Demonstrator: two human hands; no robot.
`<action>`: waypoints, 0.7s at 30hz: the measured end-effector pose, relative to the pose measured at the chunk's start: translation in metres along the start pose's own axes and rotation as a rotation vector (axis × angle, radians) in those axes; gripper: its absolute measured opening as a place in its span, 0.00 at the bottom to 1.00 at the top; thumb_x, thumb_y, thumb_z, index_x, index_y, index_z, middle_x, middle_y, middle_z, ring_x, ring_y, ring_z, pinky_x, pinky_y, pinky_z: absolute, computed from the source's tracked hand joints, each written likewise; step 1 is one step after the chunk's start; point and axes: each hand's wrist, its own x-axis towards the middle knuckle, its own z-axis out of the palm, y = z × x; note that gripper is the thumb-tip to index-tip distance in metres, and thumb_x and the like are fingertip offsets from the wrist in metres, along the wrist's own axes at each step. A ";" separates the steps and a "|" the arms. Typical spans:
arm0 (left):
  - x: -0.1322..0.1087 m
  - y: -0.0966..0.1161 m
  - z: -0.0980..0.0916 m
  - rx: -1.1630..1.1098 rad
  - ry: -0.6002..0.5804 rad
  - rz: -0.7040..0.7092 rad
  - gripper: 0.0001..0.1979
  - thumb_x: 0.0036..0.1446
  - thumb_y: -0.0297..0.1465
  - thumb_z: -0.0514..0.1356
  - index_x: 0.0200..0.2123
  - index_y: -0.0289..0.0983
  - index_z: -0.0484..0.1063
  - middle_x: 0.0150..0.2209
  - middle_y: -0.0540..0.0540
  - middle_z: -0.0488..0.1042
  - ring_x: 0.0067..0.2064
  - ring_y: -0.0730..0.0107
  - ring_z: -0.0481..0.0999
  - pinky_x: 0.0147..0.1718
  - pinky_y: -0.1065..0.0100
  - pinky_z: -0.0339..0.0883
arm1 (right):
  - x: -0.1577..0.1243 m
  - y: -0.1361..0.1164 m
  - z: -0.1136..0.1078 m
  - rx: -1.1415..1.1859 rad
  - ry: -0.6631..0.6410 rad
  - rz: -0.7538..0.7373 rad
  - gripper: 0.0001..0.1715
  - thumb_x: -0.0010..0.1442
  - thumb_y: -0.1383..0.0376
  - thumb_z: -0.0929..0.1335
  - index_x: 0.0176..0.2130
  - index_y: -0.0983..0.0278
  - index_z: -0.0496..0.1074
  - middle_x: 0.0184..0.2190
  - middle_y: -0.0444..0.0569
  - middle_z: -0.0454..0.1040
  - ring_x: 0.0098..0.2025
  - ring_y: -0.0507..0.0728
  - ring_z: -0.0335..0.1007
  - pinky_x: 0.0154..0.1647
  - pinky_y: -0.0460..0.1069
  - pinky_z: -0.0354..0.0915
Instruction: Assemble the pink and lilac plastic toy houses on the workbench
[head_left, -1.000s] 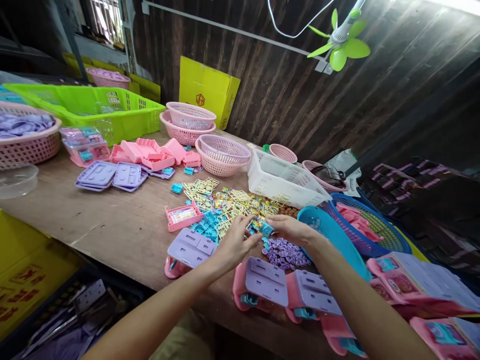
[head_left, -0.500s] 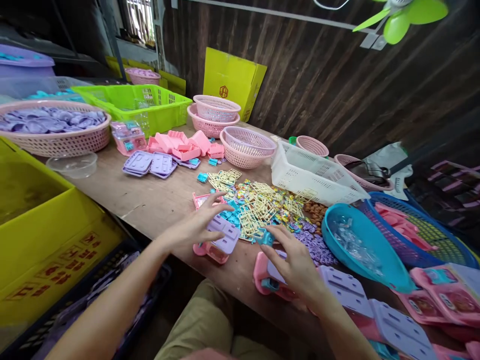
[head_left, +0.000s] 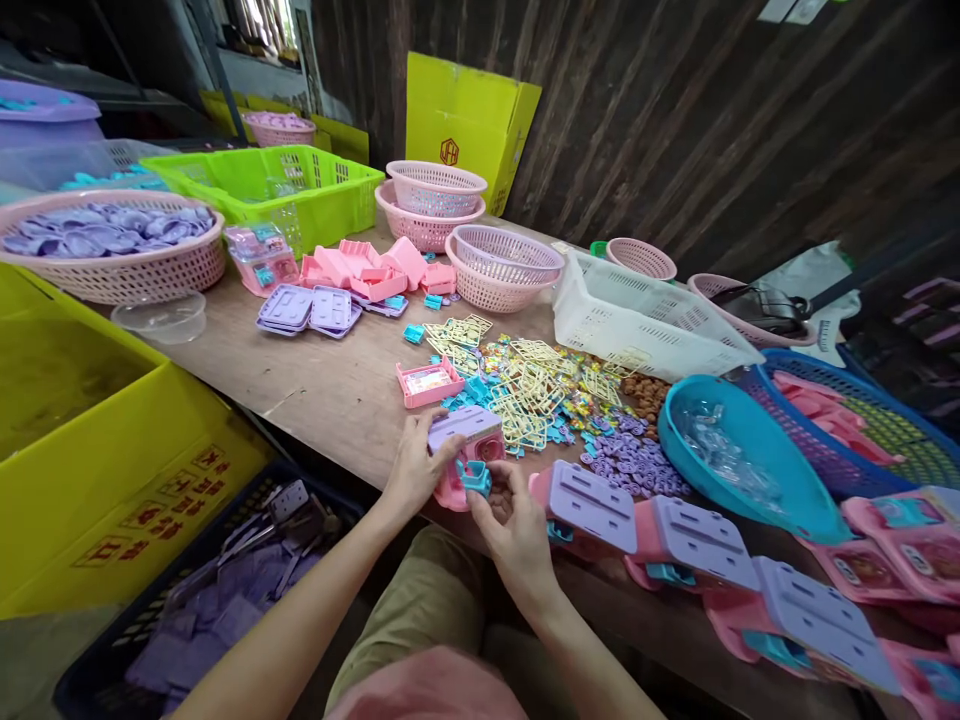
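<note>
My left hand (head_left: 417, 462) grips a pink toy box with a flat purple top (head_left: 468, 424) at the table's near edge. Between the thumb and fingers of my right hand (head_left: 517, 535) is a small turquoise plastic part (head_left: 475, 478), held against the front of that toy. Whether the part is seated in the toy I cannot tell. Beyond the toy lies an open pink tray (head_left: 430, 382) with a printed label inside. To the right, several similar toys with purple tops (head_left: 592, 503) stand in a row, turquoise parts at their fronts.
Heaps of cream plastic frames (head_left: 517, 410) and purple discs (head_left: 634, 460) cover the middle. A turquoise scoop tray (head_left: 750, 470) and a white basket (head_left: 645, 325) stand right. Pink baskets (head_left: 502, 290) and purple panels (head_left: 285, 308) lie farther back. A yellow carton (head_left: 150, 440) flanks the left.
My left hand has closed on the purple-topped toy. My right hand has moved left from beside the row, bringing the turquoise part to the toy's front. The toy's front now turns toward me.
</note>
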 end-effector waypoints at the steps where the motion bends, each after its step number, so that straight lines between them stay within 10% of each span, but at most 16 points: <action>1: -0.003 -0.001 0.001 -0.045 -0.013 -0.001 0.27 0.54 0.48 0.53 0.50 0.35 0.62 0.47 0.40 0.64 0.51 0.57 0.67 0.52 0.55 0.60 | 0.001 -0.001 0.003 -0.021 0.028 0.000 0.13 0.56 0.61 0.66 0.42 0.62 0.64 0.37 0.50 0.73 0.34 0.54 0.72 0.35 0.50 0.70; 7: -0.013 -0.014 -0.005 -0.299 -0.230 0.030 0.26 0.58 0.45 0.51 0.54 0.37 0.51 0.54 0.40 0.62 0.56 0.62 0.64 0.56 0.60 0.56 | 0.007 0.000 0.014 -0.224 0.154 -0.112 0.12 0.57 0.60 0.66 0.41 0.62 0.67 0.34 0.49 0.72 0.33 0.56 0.69 0.37 0.53 0.68; 21: -0.008 -0.023 -0.008 -0.234 -0.182 0.054 0.26 0.57 0.43 0.55 0.56 0.40 0.57 0.55 0.43 0.63 0.56 0.58 0.62 0.56 0.58 0.55 | 0.021 0.020 0.043 -0.619 0.417 -0.501 0.16 0.64 0.64 0.59 0.50 0.68 0.65 0.38 0.56 0.69 0.42 0.61 0.66 0.42 0.57 0.68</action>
